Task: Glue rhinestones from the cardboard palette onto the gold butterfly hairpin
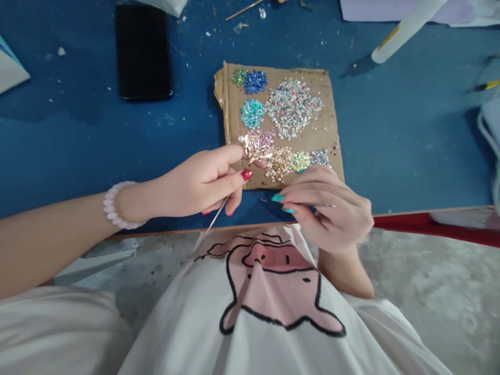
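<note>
My left hand (pixel 211 179), closed between thumb and fingers, holds a gold hairpin (pixel 255 149) by its stem near the ornament. The ornament is openwork, butterfly-shaped, with a white pearl at its left; the long stem slants down toward the table's near edge. My right hand (pixel 328 208) pinches slim metal tweezers (pixel 324 205), their tip pointing left toward the pin but apart from it. Beneath and beyond both hands lies a cardboard piece (pixel 312 177) bearing sorted rhinestones. A big clear-and-mixed heap (pixel 292 107) sits beside blue (pixel 255 82), turquoise (pixel 252 113) and peach (pixel 279 162) piles.
On the blue table (pixel 187 130), a black phone (pixel 144 52) lies at the upper left. A white tube (pixel 406 31) slants in at the upper right. A thin gold stick (pixel 244 9) and crumbs lie at the back. The table's near edge runs just above my lap.
</note>
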`<state>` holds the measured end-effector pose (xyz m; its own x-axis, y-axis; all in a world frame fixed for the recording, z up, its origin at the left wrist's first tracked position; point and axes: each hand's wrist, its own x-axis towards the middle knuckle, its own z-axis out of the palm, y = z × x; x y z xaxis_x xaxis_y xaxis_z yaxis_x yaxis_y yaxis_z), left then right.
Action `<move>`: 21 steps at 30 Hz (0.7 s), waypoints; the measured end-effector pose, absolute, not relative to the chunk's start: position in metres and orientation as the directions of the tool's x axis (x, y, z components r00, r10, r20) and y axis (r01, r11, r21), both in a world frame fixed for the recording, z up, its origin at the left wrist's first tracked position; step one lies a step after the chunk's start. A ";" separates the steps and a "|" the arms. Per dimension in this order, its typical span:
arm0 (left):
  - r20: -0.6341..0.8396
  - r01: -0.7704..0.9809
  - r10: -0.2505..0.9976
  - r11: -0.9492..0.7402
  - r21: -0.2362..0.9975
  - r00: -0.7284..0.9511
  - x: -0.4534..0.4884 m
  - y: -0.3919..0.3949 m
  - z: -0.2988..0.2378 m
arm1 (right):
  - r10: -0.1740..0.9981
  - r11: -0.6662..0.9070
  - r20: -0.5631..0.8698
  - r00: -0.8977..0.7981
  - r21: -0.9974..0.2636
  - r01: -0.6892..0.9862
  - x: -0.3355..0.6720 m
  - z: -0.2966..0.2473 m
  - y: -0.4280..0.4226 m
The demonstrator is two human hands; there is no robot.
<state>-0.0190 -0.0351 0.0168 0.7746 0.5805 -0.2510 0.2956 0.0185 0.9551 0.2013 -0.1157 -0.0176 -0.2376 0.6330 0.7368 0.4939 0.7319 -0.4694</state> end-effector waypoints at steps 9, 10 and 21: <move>-0.272 0.339 0.585 -0.005 0.941 0.764 -0.018 -0.037 0.021 | 0.637 0.728 0.736 -0.230 -0.475 0.494 0.201 -0.018 -0.116; -0.274 0.340 0.583 -0.005 0.940 0.765 -0.018 -0.036 0.021 | 0.639 0.726 0.733 -0.232 -0.476 0.495 0.201 -0.018 -0.116; -0.305 0.374 0.518 -0.032 0.927 0.799 -0.020 -0.028 0.022 | 0.641 0.731 0.727 -0.245 -0.481 0.483 0.202 -0.018 -0.116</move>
